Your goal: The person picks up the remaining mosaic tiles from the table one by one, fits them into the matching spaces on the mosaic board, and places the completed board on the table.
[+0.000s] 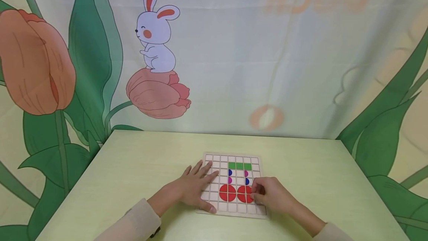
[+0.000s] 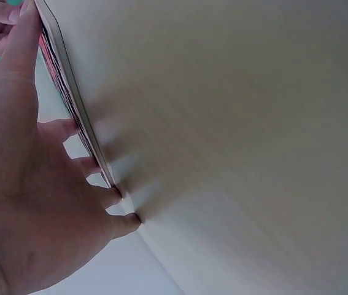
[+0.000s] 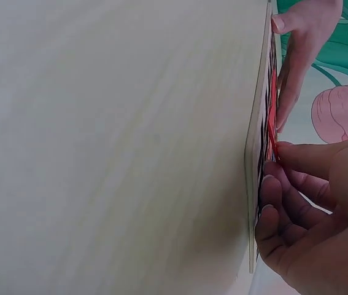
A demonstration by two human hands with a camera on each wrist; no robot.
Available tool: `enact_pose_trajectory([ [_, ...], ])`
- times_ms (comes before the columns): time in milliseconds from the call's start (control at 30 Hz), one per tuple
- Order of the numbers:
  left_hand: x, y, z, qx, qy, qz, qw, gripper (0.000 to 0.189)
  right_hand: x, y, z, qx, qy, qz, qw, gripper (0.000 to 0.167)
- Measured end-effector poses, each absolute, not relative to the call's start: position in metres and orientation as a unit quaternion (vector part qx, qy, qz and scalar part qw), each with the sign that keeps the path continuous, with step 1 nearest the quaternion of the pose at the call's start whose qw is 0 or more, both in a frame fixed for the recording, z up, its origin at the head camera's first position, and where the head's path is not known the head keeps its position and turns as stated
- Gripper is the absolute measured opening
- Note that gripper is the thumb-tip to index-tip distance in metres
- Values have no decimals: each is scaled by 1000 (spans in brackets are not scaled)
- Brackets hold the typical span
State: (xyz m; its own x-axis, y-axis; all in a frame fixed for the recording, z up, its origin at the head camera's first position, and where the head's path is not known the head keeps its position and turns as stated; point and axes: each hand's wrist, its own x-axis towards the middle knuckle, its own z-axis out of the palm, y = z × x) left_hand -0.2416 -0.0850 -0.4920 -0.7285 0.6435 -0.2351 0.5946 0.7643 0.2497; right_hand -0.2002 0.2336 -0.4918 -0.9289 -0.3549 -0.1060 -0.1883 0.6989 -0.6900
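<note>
A light wooden grid board (image 1: 222, 208) lies on the table. My left hand (image 1: 192, 188) spreads over its left side, fingertips and thumb resting on the squares. In the left wrist view, straight fingers (image 2: 103, 196) reach along the board's edge. At the lower right of the board, my right hand (image 1: 272, 195) pinches a red quarter-circle piece (image 3: 273, 142) between thumb and finger; that piece tilts up from the board in the right wrist view. It is at the right red circle (image 1: 241, 189). A whole red circle (image 1: 224, 189) of quarter pieces sits beside it.
Green squares (image 1: 239, 166) form a row near the board's top. Below them are blue half-circles (image 1: 230, 173) and magenta half-circles (image 1: 246, 173) in two columns. The pale table (image 1: 133, 166) extends around the board, with a printed rabbit-and-tulip curtain (image 1: 217, 66) behind.
</note>
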Motion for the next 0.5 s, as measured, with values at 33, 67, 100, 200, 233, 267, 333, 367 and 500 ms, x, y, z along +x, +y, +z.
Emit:
enact_pose_trajectory([
  [33,-242,-85,-492,334,926,78,155,124,-200,233,-492,-150,914,-360,116,16],
  [67,-242,-85,-492,334,926,78,155,124,-200,233,-492,-151,913,-361,115,15],
  [100,-241,-85,-492,334,926,79,155,124,-200,233,-491,-152,913,-361,114,15],
  [200,-241,-86,-492,334,926,79,155,124,-199,233,-490,-156,913,-360,113,15],
  [233,-241,-86,-492,335,926,79,155,124,-198,234,-490,-158,913,-359,113,15],
  [267,-241,-85,-493,335,926,80,155,124,-198,234,-489,-161,912,-358,115,15],
  [333,-240,-85,-493,335,926,80,155,125,-197,236,-488,-168,911,-357,121,16],
  [367,-240,-85,-493,335,926,79,155,125,-196,237,-487,-171,910,-357,125,16],
  [500,-240,-83,-494,333,927,75,159,125,-194,239,-485,-177,907,-356,139,18],
])
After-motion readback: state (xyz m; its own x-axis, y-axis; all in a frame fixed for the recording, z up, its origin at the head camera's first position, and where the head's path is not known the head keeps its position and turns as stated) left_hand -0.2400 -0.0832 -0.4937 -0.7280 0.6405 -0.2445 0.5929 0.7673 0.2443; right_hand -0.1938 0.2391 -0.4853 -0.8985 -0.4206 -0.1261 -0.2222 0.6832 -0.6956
